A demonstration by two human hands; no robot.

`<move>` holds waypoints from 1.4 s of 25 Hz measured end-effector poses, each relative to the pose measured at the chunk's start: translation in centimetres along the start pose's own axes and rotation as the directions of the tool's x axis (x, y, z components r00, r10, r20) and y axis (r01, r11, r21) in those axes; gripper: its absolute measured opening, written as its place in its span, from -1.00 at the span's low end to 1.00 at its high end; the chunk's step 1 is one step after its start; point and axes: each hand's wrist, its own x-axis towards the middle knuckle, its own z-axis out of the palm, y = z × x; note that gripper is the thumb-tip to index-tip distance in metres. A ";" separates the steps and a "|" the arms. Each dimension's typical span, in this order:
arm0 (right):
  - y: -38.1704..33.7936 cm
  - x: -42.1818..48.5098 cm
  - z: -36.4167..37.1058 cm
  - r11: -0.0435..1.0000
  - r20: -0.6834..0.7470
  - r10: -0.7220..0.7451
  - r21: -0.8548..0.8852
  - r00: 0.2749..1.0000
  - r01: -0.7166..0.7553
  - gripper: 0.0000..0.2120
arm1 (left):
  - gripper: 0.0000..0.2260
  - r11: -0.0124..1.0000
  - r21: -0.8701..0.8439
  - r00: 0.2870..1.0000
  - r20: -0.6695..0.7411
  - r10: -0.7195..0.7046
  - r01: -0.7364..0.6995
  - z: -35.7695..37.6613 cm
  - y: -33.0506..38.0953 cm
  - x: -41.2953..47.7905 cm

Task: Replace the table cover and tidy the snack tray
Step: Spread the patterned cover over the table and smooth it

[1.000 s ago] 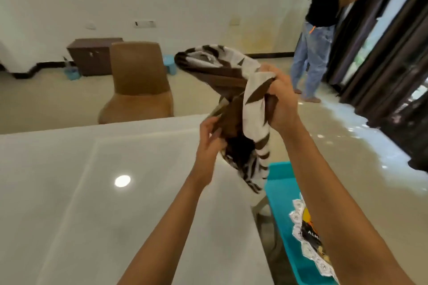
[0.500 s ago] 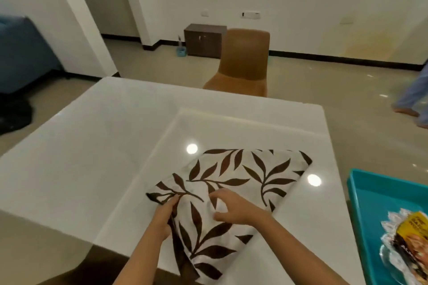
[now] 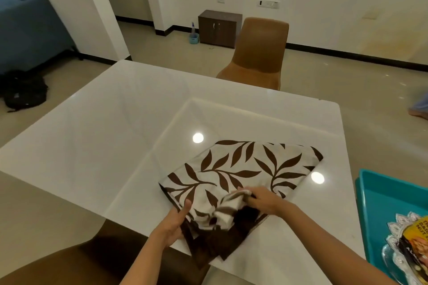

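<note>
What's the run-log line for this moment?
cover: folded on table | left hand: holds cover edge | right hand: pinches top layer | tray: right of table | step: cover not yet spread

the teal tray [image 3: 382, 203] and snack packet [image 3: 415, 236] run off the right edge; packet lettering unreadable.
</note>
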 end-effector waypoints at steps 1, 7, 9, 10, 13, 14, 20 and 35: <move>-0.8 0.3 -1.3 0.990 -0.080 0.048 0.136 0.996 -0.037 -0.75 | -0.32 0.999 0.032 0.999 0.021 -0.031 0.031 -0.4 -0.2 0.1; -5.7 4.3 -11.8 0.968 -0.598 0.106 0.244 0.794 0.055 -0.60 | -0.49 0.948 0.313 0.945 -0.289 0.154 -0.058 0.6 2.6 1.0; -6.9 5.3 -16.0 0.958 -0.724 0.096 0.254 0.683 0.134 -0.77 | -0.73 0.903 0.405 0.832 -0.446 0.331 -0.142 -0.2 5.0 0.7; -7.4 5.4 -17.9 0.941 -0.763 0.094 0.278 0.640 0.193 -0.79 | -0.76 0.863 0.464 0.750 -0.495 0.439 -0.198 -0.8 6.5 0.1; -8.4 3.7 -21.9 0.720 -0.810 0.071 0.446 0.583 0.532 -0.82 | -0.57 0.593 0.698 0.300 -0.511 0.805 -0.401 -3.0 12.3 -2.7; -8.2 2.7 -22.7 0.619 -0.820 0.059 0.477 0.569 0.624 -0.80 | -0.57 0.435 0.799 0.103 -0.434 0.895 -0.415 -3.9 13.9 -3.6; -1.7 -1.7 -19.8 0.792 -0.658 0.006 0.463 0.753 0.398 -0.68 | -0.50 -0.090 0.994 0.156 0.099 0.983 -0.063 -9.4 12.4 -4.9; 0.7 4.5 -21.0 0.874 -0.607 0.477 0.401 0.636 -0.273 -0.58 | -0.60 0.123 0.990 0.690 -0.041 0.723 -0.070 -6.2 24.2 1.0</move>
